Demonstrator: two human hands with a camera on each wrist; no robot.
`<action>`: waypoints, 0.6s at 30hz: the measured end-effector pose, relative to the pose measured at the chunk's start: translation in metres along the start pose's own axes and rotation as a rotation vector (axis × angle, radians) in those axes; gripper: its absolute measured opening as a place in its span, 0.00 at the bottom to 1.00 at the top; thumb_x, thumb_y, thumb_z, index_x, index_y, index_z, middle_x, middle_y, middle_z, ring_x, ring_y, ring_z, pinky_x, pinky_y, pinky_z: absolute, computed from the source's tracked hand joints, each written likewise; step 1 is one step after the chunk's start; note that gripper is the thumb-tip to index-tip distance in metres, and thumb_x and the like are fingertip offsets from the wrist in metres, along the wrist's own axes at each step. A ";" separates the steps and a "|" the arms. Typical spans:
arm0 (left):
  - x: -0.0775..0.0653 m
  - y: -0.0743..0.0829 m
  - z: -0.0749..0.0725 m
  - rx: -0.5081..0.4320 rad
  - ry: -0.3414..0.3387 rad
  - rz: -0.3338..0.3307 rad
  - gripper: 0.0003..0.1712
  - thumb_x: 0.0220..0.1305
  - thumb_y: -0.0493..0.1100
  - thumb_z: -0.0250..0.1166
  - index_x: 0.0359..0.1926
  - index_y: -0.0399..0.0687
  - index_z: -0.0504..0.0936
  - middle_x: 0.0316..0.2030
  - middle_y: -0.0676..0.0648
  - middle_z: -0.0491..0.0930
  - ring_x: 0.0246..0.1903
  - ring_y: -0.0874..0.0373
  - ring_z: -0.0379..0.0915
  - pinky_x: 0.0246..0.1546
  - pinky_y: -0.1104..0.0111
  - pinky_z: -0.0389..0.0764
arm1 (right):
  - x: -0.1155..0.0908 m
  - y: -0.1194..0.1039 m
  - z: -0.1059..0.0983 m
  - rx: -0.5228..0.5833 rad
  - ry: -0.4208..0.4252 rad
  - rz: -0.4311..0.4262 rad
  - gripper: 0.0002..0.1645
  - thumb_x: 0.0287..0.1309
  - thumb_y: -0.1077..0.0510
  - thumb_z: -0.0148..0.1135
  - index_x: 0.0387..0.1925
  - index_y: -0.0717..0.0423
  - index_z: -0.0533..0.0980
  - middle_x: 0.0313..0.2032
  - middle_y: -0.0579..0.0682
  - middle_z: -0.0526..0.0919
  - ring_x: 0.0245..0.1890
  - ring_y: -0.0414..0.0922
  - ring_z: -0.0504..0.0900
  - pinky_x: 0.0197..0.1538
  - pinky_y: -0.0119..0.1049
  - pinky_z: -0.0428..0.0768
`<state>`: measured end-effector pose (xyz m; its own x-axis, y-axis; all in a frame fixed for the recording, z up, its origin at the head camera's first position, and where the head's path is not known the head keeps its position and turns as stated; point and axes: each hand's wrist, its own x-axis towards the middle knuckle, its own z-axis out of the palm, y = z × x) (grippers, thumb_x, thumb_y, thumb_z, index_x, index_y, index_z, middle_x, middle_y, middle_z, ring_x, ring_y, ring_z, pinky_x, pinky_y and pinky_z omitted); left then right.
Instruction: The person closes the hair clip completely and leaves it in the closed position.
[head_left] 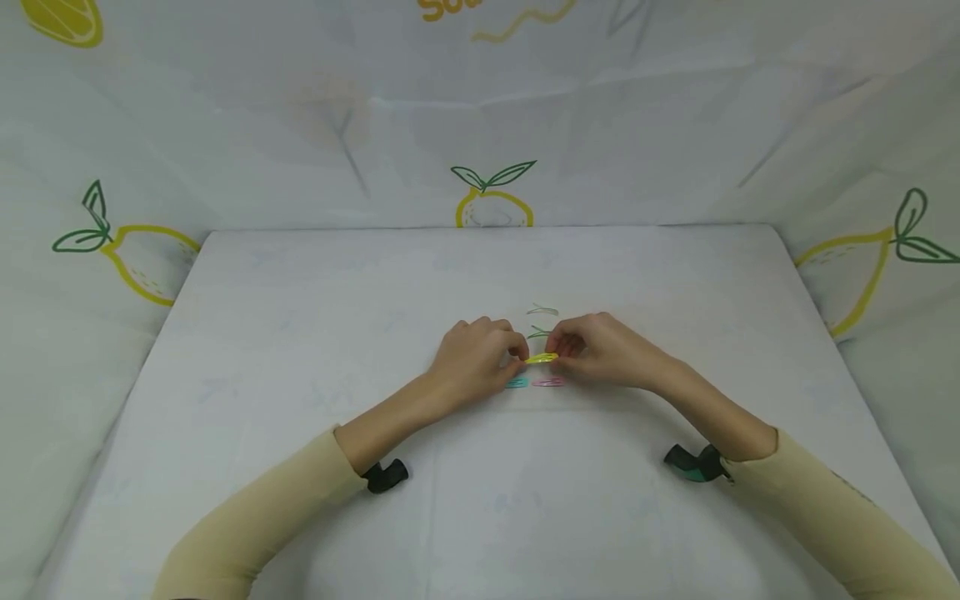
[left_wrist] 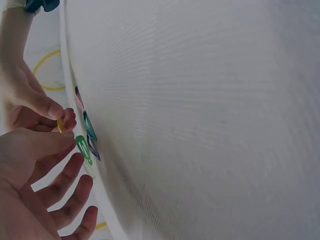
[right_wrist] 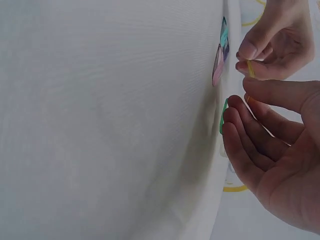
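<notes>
yellow clip (head_left: 542, 358): raised off table (head_left: 555, 517), near pink clip (head_left: 548, 382)
left hand (head_left: 477, 354): pinching one end
right hand (head_left: 609, 352): pinching the other
step: seemingly working two-handed
next move: likely calling for an even, steady pinch

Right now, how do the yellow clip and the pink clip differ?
The yellow clip is pinched by the left hand and the right hand; the pink clip lies on the white tabletop. The yellow clip looks bright, the pink clip paler. In the head view, the yellow clip appears above the pink clip. Both are slim and elongated.
</notes>
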<state>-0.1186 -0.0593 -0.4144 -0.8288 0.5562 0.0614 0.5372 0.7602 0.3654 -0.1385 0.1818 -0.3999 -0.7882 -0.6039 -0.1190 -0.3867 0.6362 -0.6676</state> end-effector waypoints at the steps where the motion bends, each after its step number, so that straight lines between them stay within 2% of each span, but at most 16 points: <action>1: 0.001 0.000 0.000 -0.001 -0.005 -0.003 0.02 0.70 0.48 0.76 0.41 0.61 0.93 0.44 0.57 0.91 0.40 0.56 0.81 0.42 0.60 0.78 | 0.000 0.001 0.000 -0.004 -0.001 -0.003 0.05 0.62 0.64 0.76 0.40 0.56 0.87 0.34 0.46 0.90 0.35 0.39 0.84 0.45 0.31 0.84; 9: 0.005 0.001 0.003 -0.022 -0.042 -0.029 0.02 0.70 0.47 0.75 0.41 0.60 0.92 0.43 0.57 0.90 0.41 0.57 0.81 0.43 0.59 0.78 | 0.001 0.000 0.001 -0.045 -0.019 0.006 0.04 0.62 0.64 0.76 0.39 0.56 0.87 0.33 0.45 0.90 0.35 0.38 0.84 0.45 0.33 0.84; 18: 0.007 0.001 0.006 -0.018 -0.053 -0.034 0.02 0.69 0.47 0.75 0.41 0.60 0.92 0.43 0.57 0.90 0.40 0.57 0.80 0.42 0.61 0.77 | 0.001 0.003 0.002 -0.063 -0.027 0.018 0.03 0.62 0.63 0.75 0.37 0.54 0.87 0.31 0.44 0.89 0.34 0.38 0.83 0.43 0.32 0.82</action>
<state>-0.1225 -0.0527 -0.4192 -0.8371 0.5471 -0.0002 0.5053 0.7733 0.3829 -0.1397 0.1820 -0.4028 -0.7825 -0.6042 -0.1507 -0.4024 0.6753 -0.6180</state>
